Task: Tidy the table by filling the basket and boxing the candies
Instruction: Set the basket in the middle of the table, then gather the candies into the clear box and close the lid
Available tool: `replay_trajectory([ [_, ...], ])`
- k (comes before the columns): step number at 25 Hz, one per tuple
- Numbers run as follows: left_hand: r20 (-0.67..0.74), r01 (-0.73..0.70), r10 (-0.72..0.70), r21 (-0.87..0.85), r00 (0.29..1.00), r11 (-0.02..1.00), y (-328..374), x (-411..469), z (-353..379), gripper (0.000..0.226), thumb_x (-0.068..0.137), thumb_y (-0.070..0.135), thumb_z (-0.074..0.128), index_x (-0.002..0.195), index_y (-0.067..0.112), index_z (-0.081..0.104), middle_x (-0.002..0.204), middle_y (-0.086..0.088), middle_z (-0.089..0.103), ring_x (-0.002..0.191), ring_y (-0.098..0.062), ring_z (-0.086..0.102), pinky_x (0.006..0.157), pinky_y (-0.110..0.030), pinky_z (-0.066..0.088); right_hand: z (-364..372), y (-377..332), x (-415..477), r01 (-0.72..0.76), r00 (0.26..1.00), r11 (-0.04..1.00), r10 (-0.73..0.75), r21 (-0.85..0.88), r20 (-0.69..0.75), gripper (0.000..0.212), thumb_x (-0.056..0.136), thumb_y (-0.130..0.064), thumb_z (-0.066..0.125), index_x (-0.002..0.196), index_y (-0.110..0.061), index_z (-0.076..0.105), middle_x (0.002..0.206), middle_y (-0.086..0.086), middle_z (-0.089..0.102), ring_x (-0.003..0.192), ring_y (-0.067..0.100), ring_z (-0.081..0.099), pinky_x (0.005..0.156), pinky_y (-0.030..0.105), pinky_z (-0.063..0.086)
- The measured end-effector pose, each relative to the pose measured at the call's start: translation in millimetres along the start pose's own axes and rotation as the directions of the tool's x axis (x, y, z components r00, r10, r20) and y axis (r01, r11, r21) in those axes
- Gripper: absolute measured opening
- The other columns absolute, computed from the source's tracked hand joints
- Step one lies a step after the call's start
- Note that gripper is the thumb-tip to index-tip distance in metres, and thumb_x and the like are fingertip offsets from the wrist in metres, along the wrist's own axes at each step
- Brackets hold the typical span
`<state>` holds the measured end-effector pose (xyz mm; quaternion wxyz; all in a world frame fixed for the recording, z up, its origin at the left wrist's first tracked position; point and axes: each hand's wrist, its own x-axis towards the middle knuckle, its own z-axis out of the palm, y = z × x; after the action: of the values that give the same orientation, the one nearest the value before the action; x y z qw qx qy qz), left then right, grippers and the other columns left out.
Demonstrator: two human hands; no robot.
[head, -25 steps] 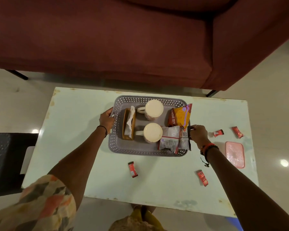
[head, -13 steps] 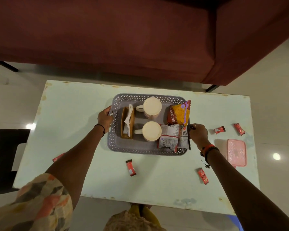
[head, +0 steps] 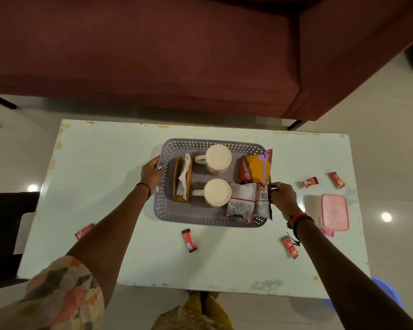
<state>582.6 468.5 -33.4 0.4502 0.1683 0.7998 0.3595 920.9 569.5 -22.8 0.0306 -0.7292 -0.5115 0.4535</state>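
A grey perforated basket [head: 200,221] stands mid-table. It holds two cream mugs [head: 218,158], a wooden napkin holder [head: 182,179], a yellow snack bag [head: 256,170] and silver peanut packets [head: 242,201]. My left hand [head: 151,173] grips the basket's left handle. The right handle is gripped by my right hand [head: 284,198]. Several red candies lie loose on the table: one at the left [head: 84,231], one in front of the basket [head: 189,241], one by my right wrist [head: 290,247], two at the far right [head: 310,182]. A pink lidded box [head: 334,212] sits at the right edge.
The pale table [head: 105,186] has worn edges. A dark red sofa [head: 177,55] stands behind it. At the left is a black chair [head: 3,234], and something blue [head: 386,296] lies on the floor at the lower right.
Both hands keep hold of the basket handles. The view has shifted, so a candy at the table's left, hidden before, shows. The basket stays about mid-table.
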Motion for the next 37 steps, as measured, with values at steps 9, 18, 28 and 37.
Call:
replay_trajectory([
  [9,-0.167,0.015,0.002,0.103,0.986,0.995,-2,-38,-8,0.052,0.088,0.009,0.058,0.136,0.006,0.038,0.142,-0.021,0.041,0.128,-0.033,0.043,0.103,-0.04,0.04,-20,12,-31,-0.109,0.99,0.994,0.108,-0.006,-0.091,0.041,0.083,0.008,0.04,0.116,-0.002,0.061,0.098,0.017,0.06,0.087,0.022,0.052,0.078,0.03,0.045],
  [18,-0.24,-0.359,0.372,0.096,0.897,0.928,15,-119,44,0.041,0.09,0.004,0.052,0.13,0.005,0.046,0.133,-0.016,0.049,0.122,-0.025,0.047,0.092,-0.02,0.039,-33,36,-67,-0.094,0.963,0.992,0.112,0.084,-0.244,0.028,0.081,0.009,0.047,0.099,0.001,0.067,0.107,0.02,0.068,0.093,0.031,0.061,0.071,0.024,0.046],
  [28,0.282,-0.664,0.617,0.109,0.735,0.74,12,-207,205,0.036,0.091,0.009,0.049,0.126,0.018,0.046,0.133,-0.001,0.051,0.125,-0.01,0.045,0.102,-0.019,0.042,-106,97,-46,-0.039,0.949,0.994,0.068,0.101,-0.307,0.018,0.083,0.006,0.054,0.097,0.004,0.065,0.102,0.021,0.069,0.102,0.036,0.063,0.072,0.023,0.045],
  [37,0.518,-0.574,0.347,0.381,0.781,0.725,18,-202,353,0.088,0.075,0.035,0.074,0.142,0.011,0.024,0.148,-0.01,0.034,0.137,-0.021,0.03,0.113,-0.033,0.031,-182,140,33,0.163,0.984,0.968,-0.173,-0.191,-0.035,0.059,0.079,0.0,0.07,0.133,-0.001,0.047,0.133,0.021,0.049,0.123,0.036,0.049,0.097,0.037,0.045],
])
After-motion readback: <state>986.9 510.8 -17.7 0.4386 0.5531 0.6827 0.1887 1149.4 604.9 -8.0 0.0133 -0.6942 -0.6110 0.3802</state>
